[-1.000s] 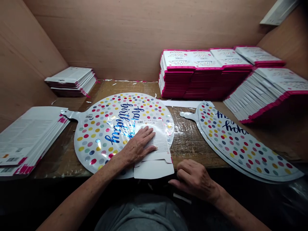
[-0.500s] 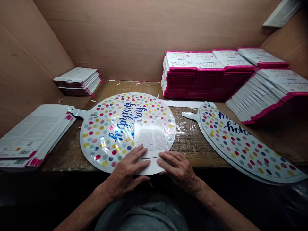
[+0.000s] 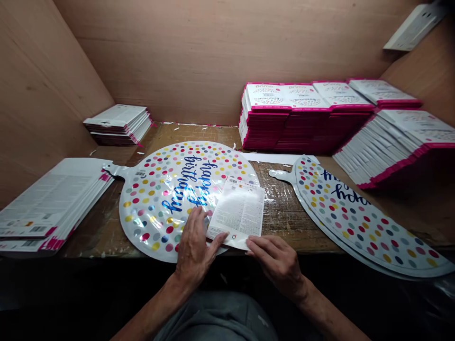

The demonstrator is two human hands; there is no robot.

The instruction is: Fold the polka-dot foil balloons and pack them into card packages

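A flat foil balloon (image 3: 156, 199) with coloured dots and blue "happy birthday" lettering lies on the bench in front of me, its tail pointing left. On its right part rests a white printed card envelope (image 3: 238, 208), tilted, with small text on its upper face. My right hand (image 3: 279, 263) pinches the envelope's near right corner between thumb and fingers. My left hand (image 3: 195, 246) lies with fingers stretched out on the balloon, its thumb touching the envelope's near left edge. To the right, folded dotted balloons (image 3: 355, 213) lie partly over the bench edge.
A fanned stack of printed envelopes (image 3: 46, 203) lies at the left, with a smaller stack (image 3: 117, 123) behind it. Pink-edged stacks (image 3: 284, 118) line the back right, beside a leaning row (image 3: 387, 147). Wooden panels (image 3: 199, 57) enclose the bench. A white strip (image 3: 273, 158) lies behind the balloon.
The envelope has shifted right and turned, and its near end now lies flatter with a logo showing. My left hand has moved onto the balloon; my right hand has moved right with the corner.
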